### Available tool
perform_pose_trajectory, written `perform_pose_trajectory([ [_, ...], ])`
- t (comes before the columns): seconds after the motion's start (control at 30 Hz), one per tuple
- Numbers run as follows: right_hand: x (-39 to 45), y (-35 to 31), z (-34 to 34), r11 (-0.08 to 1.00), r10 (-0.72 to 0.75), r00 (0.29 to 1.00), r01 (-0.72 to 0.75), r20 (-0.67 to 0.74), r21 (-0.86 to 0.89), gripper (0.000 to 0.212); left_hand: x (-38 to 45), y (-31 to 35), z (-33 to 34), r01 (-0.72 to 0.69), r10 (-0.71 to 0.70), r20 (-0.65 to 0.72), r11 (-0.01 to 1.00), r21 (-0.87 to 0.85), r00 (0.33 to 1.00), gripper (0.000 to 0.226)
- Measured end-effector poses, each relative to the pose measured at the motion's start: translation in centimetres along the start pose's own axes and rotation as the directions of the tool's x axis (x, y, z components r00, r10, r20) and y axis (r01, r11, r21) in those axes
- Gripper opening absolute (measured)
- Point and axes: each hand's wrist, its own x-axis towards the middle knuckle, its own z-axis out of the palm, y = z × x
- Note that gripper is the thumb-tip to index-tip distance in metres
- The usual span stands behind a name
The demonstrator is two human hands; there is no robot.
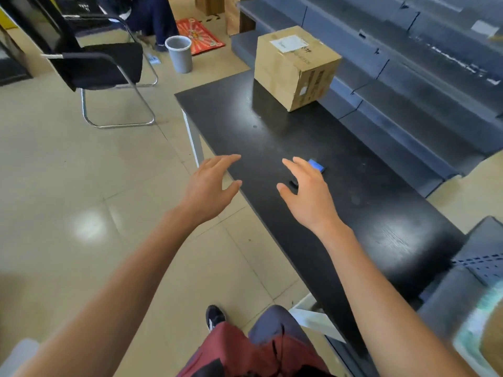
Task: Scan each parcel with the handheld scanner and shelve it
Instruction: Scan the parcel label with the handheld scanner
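Plainly, two hands were stretched out over the near part of one black bench (pixel 313 137), and neither had hold of anything. The left hand (pixel 209 183) hung above the bench's left edge with its fingers spread and loosely bent, thumb apart from the rest. The right hand (pixel 304 191) hovered over the benchtop in the same manner, fingers extended and slightly curved, palm down.

One handheld scanner (pixel 316 165), a small blue object, lay on the bench just beyond the right hand's fingertips, partly hidden behind them. A small black piece (pixel 293 183) showed on the benchtop between that hand's thumb and forefinger; whether it belonged to the scanner could not be told.

One parcel (pixel 295 66), a brown cardboard box, stood on the far end of the bench, well ahead of both hands and a little nearer the right one's line. It carried one white label (pixel 289 43) on top with dark handwriting beside it, and one printed panel and a small white sticker on its right face; none of the writing could be read.

To the right of the right hand, beyond the bench, ran dark grey shelving (pixel 408 77) in stepped tiers. Far ahead of the left hand, on the tiled floor (pixel 81 172), stood one black chair (pixel 95 61) with a chrome frame, one grey bin (pixel 179 53), and one red mat (pixel 200 35) with a pattern too blurred to read.
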Motion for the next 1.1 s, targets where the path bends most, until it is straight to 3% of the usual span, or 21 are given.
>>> perform_pose_trajectory([
  [0.17, 4.5, 2.5, 1.0, 0.993, 0.117, 0.993, -0.118, 0.015, 0.03, 0.057, 6.1, -1.6, 1.8, -0.001, 0.001, 0.008, 1.0, -0.024, 1.0, 0.046],
  [0.53, 15.1, 11.9, 2.8, 0.918, 0.367, 0.93, -0.364, 0.008, 0.156, 0.056, 20.5, -0.6, 8.0, -0.096, 0.08, 0.314, 0.995, 0.036, 0.946, 0.048],
  [0.63, 16.6, 14.5, 2.8, 0.895, 0.441, 0.897, -0.441, 0.02, 0.074, 0.056, 23.5, 0.2, 9.4, -0.108, 0.093, 0.348, 0.994, 0.025, 0.933, 0.047],
  [0.93, 17.5, 19.2, 5.1, 0.741, 0.672, 0.74, -0.672, 0.021, 0.001, 0.061, 30.1, 2.2, 14.5, -0.249, 0.232, 0.514, 0.968, -0.038, 0.826, 0.046],
  [1.1, 18.1, 19.8, 8.9, 0.566, 0.816, 0.568, -0.823, 0.105, 0.056, 0.08, 33.3, 1.2, 16.6, -0.306, 0.283, 0.61, 0.949, -0.07, 0.74, 0.047],
])
